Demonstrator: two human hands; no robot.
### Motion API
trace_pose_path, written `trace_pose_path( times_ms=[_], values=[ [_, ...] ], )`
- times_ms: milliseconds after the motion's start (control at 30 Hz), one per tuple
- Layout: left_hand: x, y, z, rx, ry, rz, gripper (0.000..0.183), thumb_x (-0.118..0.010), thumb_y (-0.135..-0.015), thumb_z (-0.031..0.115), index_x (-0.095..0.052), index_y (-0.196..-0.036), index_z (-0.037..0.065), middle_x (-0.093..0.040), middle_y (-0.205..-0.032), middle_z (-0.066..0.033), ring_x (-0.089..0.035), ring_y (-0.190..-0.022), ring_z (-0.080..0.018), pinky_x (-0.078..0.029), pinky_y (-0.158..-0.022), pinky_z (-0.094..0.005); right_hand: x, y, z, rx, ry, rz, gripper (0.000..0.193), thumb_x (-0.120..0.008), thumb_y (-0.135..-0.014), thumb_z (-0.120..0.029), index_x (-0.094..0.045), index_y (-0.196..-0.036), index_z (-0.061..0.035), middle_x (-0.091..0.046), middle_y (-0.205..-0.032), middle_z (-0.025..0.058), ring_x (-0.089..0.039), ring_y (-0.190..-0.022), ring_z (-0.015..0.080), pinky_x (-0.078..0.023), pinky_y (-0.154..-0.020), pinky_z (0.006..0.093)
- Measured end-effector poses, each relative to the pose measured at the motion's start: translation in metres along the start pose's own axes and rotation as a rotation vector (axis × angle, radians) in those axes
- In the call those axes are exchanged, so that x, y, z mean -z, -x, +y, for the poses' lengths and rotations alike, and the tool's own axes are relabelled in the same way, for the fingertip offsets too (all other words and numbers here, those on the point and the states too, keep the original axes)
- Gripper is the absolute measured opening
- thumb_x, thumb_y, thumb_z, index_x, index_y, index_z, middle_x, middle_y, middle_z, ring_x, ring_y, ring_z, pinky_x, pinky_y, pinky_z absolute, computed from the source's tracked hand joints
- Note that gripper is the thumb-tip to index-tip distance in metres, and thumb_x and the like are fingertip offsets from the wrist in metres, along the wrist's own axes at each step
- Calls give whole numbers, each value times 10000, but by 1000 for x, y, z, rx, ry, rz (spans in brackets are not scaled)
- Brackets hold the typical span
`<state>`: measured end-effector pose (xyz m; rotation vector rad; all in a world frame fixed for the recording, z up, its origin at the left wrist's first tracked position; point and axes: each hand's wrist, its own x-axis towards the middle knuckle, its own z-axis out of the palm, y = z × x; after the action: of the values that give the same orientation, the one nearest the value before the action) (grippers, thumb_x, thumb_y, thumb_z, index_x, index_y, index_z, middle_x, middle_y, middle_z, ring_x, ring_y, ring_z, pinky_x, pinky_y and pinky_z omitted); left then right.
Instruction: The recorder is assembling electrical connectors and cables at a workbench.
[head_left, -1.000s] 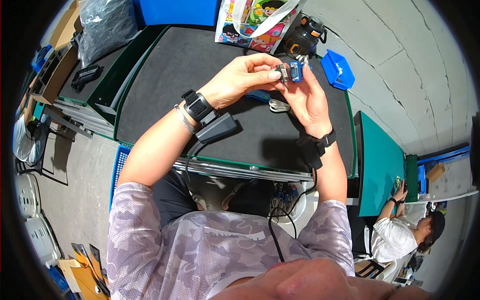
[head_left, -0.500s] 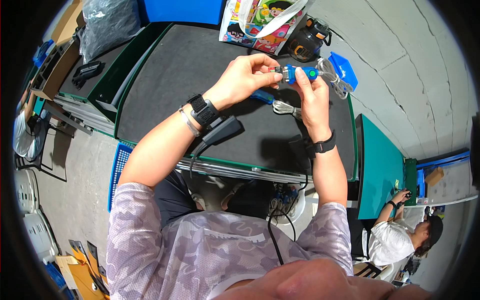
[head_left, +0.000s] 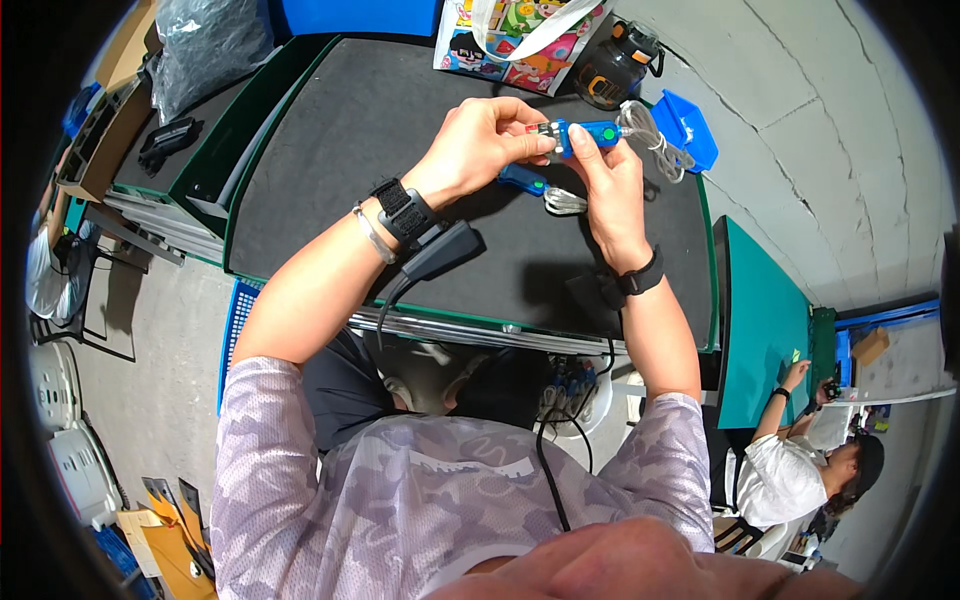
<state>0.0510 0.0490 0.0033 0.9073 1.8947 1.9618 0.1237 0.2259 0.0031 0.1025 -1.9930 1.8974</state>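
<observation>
Both hands are raised over the dark mat at the far side of the table. My right hand [head_left: 612, 195] grips a translucent blue cable connector [head_left: 598, 133] with a green round mark, its thumb on top. A looped grey cable [head_left: 655, 140] trails from its right end. My left hand [head_left: 478, 145] pinches a small piece with red and pale parts [head_left: 541, 129] at the connector's left end; whether the two are joined I cannot tell. Beneath the hands, a second blue connector [head_left: 522, 180] lies on the mat with its bundled grey cable [head_left: 565, 202].
Behind the hands stand a colourful bag [head_left: 520, 50], a dark bottle [head_left: 615, 65] and a blue bin [head_left: 688, 130]. A black device with a cable [head_left: 440, 250] hangs by my left wrist. Another person [head_left: 785, 470] works at the green table [head_left: 760, 320] on the right.
Both hands, with the connector, have shifted slightly left and up in the picture. More of the second connector and its cable shows. The other person's hands have moved apart.
</observation>
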Motion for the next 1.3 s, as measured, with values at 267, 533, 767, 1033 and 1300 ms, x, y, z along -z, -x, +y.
trace_pose_path(
  times_ms=[267, 533, 767, 1033, 1300],
  values=[
    [3, 4, 13, 176, 346, -1, 621, -411, -1005, 589, -590, -1158, 14, -700, -973, -102, -693, -851, -181, -541, -818, -281, 12, -5, -14, -136, -353, -76, 192, -660, -966, -276, -659, -1009, -89, -676, -999, -8, -597, -896, 88, -459, -801, 236],
    [5, 5, 17, 330, 445, -132, 442, -618, -957, 467, -638, -1046, 34, -702, -930, -94, -691, -825, -137, -560, -770, -258, 16, -6, -14, 28, 40, -204, 303, -654, -969, -303, -642, -1118, -41, -663, -940, 9, -591, -813, 88, -468, -726, 238],
    [0, 2, 5, -347, -164, 75, 343, -715, -908, 162, -626, -1212, 29, -696, -1095, -47, -679, -1011, -146, -541, -909, -290, 19, -8, -17, -267, -581, -211, 486, -509, -1021, -431, -560, -1214, 12, -650, -1094, 117, -655, -898, 180, -539, -773, 274],
    [-1, 1, 1, -350, -10, -12, 368, -717, -892, 87, -617, -1244, 48, -659, -1191, -34, -630, -1102, -130, -527, -950, -308, 17, -7, -17, -115, -454, -174, 363, -553, -1017, -331, -597, -1146, 6, -677, -1001, 110, -663, -846, 168, -542, -766, 274],
    [1, 4, 11, -575, -537, 82, 431, -770, -828, 113, -628, -1232, 69, -673, -1162, -109, -678, -995, -155, -544, -856, -293, 12, -5, -12, -130, -358, -160, 362, -609, -993, -295, -545, -1252, -50, -638, -1116, 60, -643, -845, 131, -519, -761, 244]
  ],
)
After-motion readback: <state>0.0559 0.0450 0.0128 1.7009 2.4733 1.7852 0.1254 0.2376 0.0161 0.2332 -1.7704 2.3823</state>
